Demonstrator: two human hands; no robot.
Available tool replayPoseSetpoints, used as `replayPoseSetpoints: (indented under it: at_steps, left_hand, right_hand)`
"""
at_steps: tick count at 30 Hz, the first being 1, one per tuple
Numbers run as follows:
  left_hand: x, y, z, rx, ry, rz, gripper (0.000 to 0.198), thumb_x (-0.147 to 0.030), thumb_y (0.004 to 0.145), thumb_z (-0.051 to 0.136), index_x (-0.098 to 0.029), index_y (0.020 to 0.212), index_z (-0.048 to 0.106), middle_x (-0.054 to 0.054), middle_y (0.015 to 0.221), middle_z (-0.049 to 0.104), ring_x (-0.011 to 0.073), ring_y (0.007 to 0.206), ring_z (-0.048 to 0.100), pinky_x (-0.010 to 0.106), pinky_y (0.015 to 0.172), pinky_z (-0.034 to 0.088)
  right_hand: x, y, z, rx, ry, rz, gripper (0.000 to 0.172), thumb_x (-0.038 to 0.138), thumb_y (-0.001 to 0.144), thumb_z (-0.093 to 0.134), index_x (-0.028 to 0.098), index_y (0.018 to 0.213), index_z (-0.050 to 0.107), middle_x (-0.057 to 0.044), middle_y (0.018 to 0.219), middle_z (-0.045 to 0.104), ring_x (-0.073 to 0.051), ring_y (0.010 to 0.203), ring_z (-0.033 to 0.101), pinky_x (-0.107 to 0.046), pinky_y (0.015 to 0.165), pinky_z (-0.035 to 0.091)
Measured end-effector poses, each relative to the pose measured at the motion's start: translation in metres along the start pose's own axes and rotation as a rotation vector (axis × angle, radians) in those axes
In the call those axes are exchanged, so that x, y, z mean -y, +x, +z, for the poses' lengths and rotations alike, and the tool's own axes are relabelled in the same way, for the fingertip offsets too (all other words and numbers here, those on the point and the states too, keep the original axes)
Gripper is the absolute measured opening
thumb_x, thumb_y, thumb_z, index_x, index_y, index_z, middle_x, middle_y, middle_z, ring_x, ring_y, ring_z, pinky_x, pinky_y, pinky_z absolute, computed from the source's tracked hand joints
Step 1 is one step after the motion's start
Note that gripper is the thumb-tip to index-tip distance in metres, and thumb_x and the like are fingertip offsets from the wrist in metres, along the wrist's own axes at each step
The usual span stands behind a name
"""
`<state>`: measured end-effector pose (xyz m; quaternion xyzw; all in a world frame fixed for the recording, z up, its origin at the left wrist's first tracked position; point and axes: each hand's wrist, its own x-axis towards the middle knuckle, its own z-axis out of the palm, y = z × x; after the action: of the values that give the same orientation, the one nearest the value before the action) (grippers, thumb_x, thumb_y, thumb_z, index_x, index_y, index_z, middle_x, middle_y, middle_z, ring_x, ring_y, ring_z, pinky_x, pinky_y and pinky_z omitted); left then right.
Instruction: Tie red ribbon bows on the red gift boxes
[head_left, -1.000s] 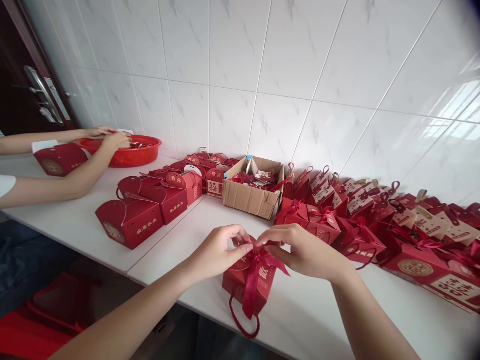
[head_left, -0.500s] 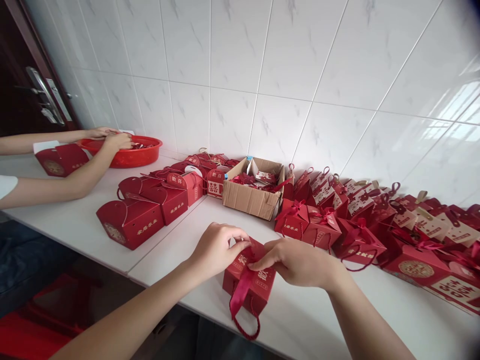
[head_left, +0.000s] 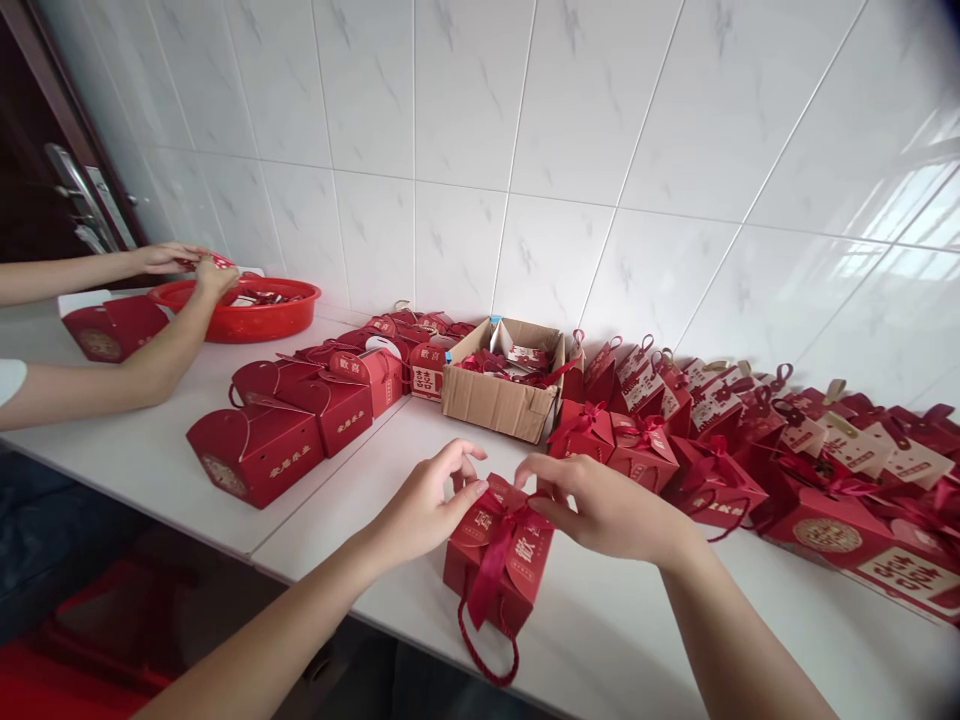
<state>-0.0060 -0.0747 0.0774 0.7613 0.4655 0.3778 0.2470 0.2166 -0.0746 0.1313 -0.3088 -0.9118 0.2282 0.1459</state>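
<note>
A small red gift box (head_left: 506, 560) stands near the table's front edge. Across its top lies a dark red satin ribbon (head_left: 492, 575), gathered into a bow, with one tail hanging down the near side. My left hand (head_left: 427, 505) is at the bow's left loop, thumb against the ribbon and index finger raised. On the other side, my right hand (head_left: 607, 505) has its thumb and curled fingers at the right loop. The fingertips partly hide how each loop is held. A twisted cord handle (head_left: 487, 668) droops over the front.
An open cardboard box (head_left: 499, 405) with red ribbons and cards stands behind. Red gift boxes (head_left: 255, 450) fill the left; several ribboned ones (head_left: 825, 530) line the right. At far left, another person's hands (head_left: 214, 275) work over a red basin (head_left: 262, 318).
My hands have drawn slightly apart from the box's middle, exposing the bow and its knot. The other person's hands have lifted a small red item above the basin.
</note>
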Motion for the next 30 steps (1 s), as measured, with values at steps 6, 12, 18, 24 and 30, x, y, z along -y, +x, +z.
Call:
replayPoseSetpoints:
  at_steps: [6, 12, 18, 24, 30]
  left_hand:
    - [-0.001, -0.001, 0.001, 0.002, -0.029, 0.013, 0.017, -0.031, 0.091, 0.047, -0.022, 0.101, 0.057, 0.002, 0.086, 0.057, 0.0173, 0.085, 0.057, 0.031, 0.078, 0.047]
    - [-0.016, -0.001, 0.013, -0.010, 0.064, 0.136, 0.009, -0.028, 0.080, 0.064, -0.022, 0.076, 0.069, 0.005, 0.096, 0.062, 0.0237, 0.099, 0.055, 0.040, 0.092, 0.042]
    - [-0.012, -0.004, 0.024, -0.034, 0.033, 0.114, 0.005, -0.022, 0.078, 0.065, -0.021, 0.074, 0.068, 0.005, 0.092, 0.064, 0.0228, 0.095, 0.056, 0.039, 0.088, 0.044]
    - [-0.011, -0.007, 0.023, -0.016, 0.053, 0.091, 0.006, -0.021, 0.078, 0.064, -0.021, 0.072, 0.067, 0.004, 0.087, 0.063, 0.0223, 0.092, 0.057, 0.037, 0.084, 0.046]
    - [-0.013, -0.007, 0.022, 0.020, 0.077, 0.076, 0.005, -0.021, 0.078, 0.064, -0.021, 0.073, 0.065, 0.005, 0.088, 0.063, 0.0232, 0.092, 0.058, 0.038, 0.084, 0.047]
  right_hand:
    - [-0.004, 0.004, 0.000, -0.198, -0.032, 0.141, 0.016, 0.020, 0.088, 0.050, 0.020, 0.101, 0.059, -0.002, 0.078, 0.065, -0.012, 0.065, 0.057, -0.022, 0.059, 0.041]
    - [-0.010, 0.011, 0.007, -0.273, -0.034, 0.099, 0.016, 0.019, 0.087, 0.052, 0.020, 0.094, 0.066, -0.003, 0.085, 0.069, -0.013, 0.071, 0.060, -0.023, 0.064, 0.044]
    - [-0.012, 0.013, 0.008, -0.305, -0.020, 0.145, 0.018, 0.018, 0.085, 0.054, 0.019, 0.094, 0.069, -0.003, 0.088, 0.072, -0.013, 0.069, 0.063, -0.025, 0.065, 0.047]
    - [-0.015, 0.015, 0.007, -0.315, -0.014, 0.210, 0.018, 0.019, 0.084, 0.056, 0.020, 0.093, 0.072, -0.004, 0.089, 0.073, -0.017, 0.074, 0.066, -0.027, 0.069, 0.049]
    - [-0.017, 0.014, 0.004, -0.277, -0.009, 0.191, 0.018, 0.021, 0.085, 0.055, 0.020, 0.096, 0.070, -0.005, 0.085, 0.072, -0.016, 0.071, 0.064, -0.027, 0.067, 0.048]
